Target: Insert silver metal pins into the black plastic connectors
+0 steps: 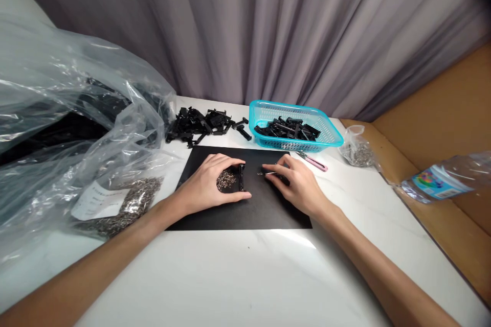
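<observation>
My left hand (207, 182) grips a small black plastic part (241, 178) by its two ends, thumb at the near end and fingers at the far end. Beneath the curve of that hand lies a little heap of small metal pieces (226, 179). Over to the right, my right hand (294, 182) is pinched around a thin bent metal wire piece (268, 173), whose tip points toward the black part without touching it. Both hands are over a black mat (245, 214).
Loose black plastic parts (207, 123) lie behind the mat, beside a blue basket (333, 135) of similar parts. A pink-handled tool (316, 163) and a small bag (359, 149) are at right, with a plastic bottle (441, 181). Clear bags (130, 209) crowd the left.
</observation>
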Available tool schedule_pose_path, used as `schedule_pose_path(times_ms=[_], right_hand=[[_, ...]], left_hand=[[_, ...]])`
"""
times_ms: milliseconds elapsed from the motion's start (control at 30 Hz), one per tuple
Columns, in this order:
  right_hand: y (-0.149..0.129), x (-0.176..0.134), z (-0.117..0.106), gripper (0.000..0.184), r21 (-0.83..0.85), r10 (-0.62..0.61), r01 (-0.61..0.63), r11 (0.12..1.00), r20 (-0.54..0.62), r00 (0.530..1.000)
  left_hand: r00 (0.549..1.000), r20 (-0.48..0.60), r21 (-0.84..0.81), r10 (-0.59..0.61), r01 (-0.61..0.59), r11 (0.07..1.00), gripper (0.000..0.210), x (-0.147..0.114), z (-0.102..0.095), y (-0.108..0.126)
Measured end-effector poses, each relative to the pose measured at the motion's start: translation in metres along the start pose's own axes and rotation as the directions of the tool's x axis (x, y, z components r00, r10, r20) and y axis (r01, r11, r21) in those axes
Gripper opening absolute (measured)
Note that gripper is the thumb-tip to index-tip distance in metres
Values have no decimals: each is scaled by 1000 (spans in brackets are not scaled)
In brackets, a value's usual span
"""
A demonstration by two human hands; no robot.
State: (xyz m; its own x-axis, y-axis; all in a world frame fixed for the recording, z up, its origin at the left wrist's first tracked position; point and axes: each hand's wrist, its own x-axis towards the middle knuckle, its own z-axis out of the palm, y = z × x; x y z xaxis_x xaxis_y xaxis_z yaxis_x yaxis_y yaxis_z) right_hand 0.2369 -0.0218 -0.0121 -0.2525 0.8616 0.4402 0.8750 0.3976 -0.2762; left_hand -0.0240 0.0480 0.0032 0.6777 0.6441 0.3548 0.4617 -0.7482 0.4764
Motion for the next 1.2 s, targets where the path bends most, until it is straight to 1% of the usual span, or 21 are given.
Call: schedule_pose_path(times_ms=[200,267,367,467,533,600,667,767,833,933,1067,1133,1200], right_hand=[[-13,-2,0,38,-74,-121,132,988,138,983],[-16,-2,2,36,-87,-128,140,986,127,984],[-19,-1,6,25,-118,-109,117,986,75,991],[-20,1,8,24,-145,-100,107,984,50,994],[-18,1,7,19,-90,-73,73,993,7,997],[-16,1,6,13,19,-28,29,999,-48,998],[-13,0,6,11,114,4,4,994,-75,997],[-12,-1,7,11,183,49,-35,982,-70,996],[-14,-1,6,9,255,100,-84,963,-50,994],[-17,0,4,7,435,174,-162,886,12,985],[-18,3,-1,21,682,198,-237,692,137,971],[-18,4,-4,25,749,190,-261,609,182,965],[-18,5,-7,27,782,191,-278,558,205,960]], left_hand=[[1000,15,18,-3,3,1000,68,-1,-1,0],[999,36,5,-10,10,1000,69,-1,-1,0],[997,73,-21,-8,10,1000,71,-2,-1,0],[996,90,-7,21,-20,1000,71,-2,0,-1],[995,90,-3,37,-37,999,71,-3,0,-1],[995,88,-8,45,-45,999,71,-3,-1,-1],[995,85,-12,50,-49,999,70,-4,-1,-1],[996,73,-16,60,-59,998,70,-4,-1,-1],[996,63,-25,68,-67,997,70,-4,0,-1],[996,57,-24,73,-71,997,69,-4,1,0],[994,69,-2,83,-83,997,69,-4,1,1],[995,76,-10,62,-61,998,70,-4,0,2],[997,77,-32,12,-10,999,70,-3,-1,3]])
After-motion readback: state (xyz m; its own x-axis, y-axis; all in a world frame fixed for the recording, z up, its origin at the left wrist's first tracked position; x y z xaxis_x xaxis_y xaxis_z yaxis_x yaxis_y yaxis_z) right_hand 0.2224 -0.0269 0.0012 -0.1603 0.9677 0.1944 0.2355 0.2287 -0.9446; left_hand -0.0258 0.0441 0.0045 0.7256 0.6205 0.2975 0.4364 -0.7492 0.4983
